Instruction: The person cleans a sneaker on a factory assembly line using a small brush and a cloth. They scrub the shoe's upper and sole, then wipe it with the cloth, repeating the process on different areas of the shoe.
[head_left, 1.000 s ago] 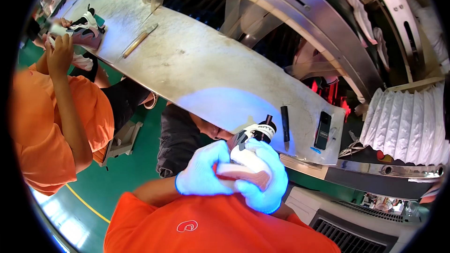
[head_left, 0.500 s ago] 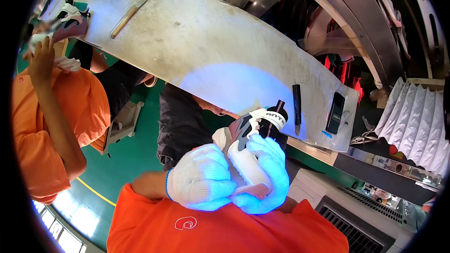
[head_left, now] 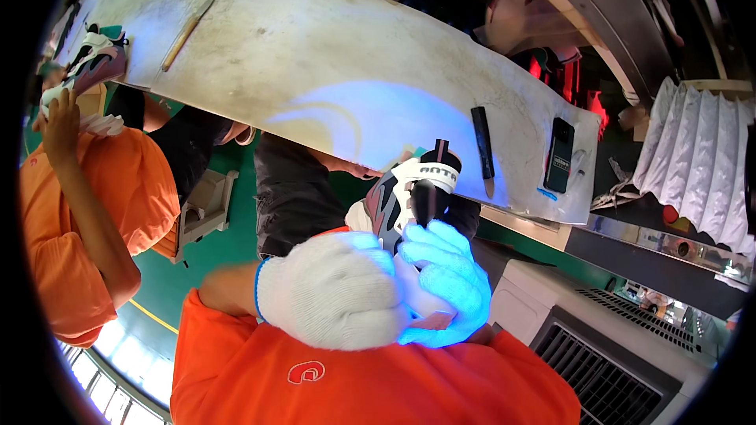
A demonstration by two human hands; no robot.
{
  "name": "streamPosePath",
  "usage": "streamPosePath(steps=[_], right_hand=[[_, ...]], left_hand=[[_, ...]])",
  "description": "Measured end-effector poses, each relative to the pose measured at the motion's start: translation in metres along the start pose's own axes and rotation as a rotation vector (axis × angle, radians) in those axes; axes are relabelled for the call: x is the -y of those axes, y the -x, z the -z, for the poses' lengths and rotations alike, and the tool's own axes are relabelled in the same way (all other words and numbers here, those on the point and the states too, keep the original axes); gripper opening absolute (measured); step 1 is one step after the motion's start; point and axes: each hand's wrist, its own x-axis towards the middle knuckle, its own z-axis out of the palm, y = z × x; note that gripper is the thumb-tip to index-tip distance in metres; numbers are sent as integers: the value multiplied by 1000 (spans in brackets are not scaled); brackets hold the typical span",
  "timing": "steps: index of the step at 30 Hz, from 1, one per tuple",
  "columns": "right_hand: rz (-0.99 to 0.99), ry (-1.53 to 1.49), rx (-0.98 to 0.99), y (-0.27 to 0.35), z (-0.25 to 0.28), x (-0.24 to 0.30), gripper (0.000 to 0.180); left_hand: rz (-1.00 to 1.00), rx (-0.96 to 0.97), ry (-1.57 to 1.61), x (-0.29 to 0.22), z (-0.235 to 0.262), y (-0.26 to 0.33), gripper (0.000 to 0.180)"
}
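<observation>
A grey, white and black sneaker is held close under my chest, its opening pointing up toward the long pale worktable. My left hand, in a white knit glove, is closed around the lower part of the shoe. On the sneaker's right side my right hand, also gloved, grips it and glows blue in a violet light. A dark slim part stands at the shoe's opening just above my right fingers; I cannot tell what it is. The sole is hidden by my hands.
On the table lie a black flat tool, a black phone and a wooden stick. At the left a person in an orange shirt holds another sneaker. A grey vented machine stands at the lower right, white pleated material beyond it.
My hands and the sneaker have come nearer to my chest and lower in the picture. The blue light patch on the table has shifted left of the shoe.
</observation>
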Motion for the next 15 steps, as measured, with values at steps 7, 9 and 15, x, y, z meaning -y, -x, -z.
streamPosePath(steps=[7, 9, 15], right_hand=[[121, -20, -159, 30, 10, -6, 56], [127, -12, -229, 36, 8, -4, 53], [295, 31, -393, 34, -3, -17, 55]], left_hand=[[96, 248, 232, 2, -19, -27, 25], [74, 282, 174, -2, -23, -32, 26], [223, 92, 288, -2, -47, -27, 30]])
